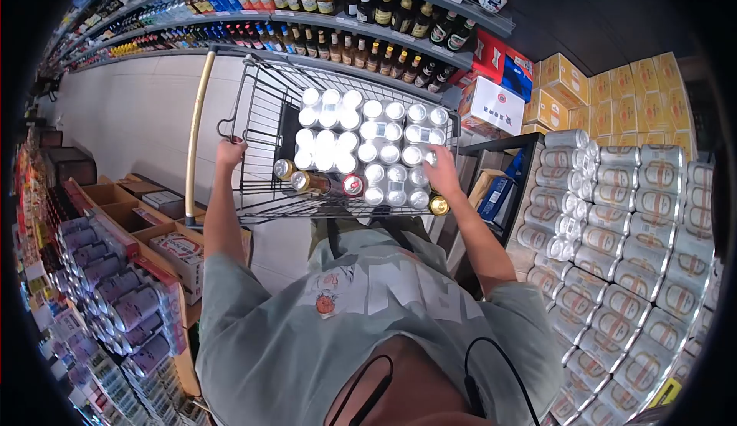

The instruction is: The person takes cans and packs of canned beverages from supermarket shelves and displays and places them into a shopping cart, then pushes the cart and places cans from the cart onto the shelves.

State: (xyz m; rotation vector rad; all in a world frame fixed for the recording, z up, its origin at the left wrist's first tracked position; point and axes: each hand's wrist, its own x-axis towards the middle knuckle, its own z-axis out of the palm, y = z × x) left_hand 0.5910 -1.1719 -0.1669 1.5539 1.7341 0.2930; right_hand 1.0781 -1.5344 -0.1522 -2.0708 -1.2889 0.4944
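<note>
Several can packs [376,130], in cart [289,127]; right hand [441,171] nearer, at their right end, grip unclear; left hand [232,152] at cart's handle-side rim, hold unclear.

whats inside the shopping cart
The shopping cart holds packed silver-topped cans, plus gold-topped cans and a red-topped can along the side nearest the person. Anything beneath the silver-topped cans is covered and cannot be seen.
</note>
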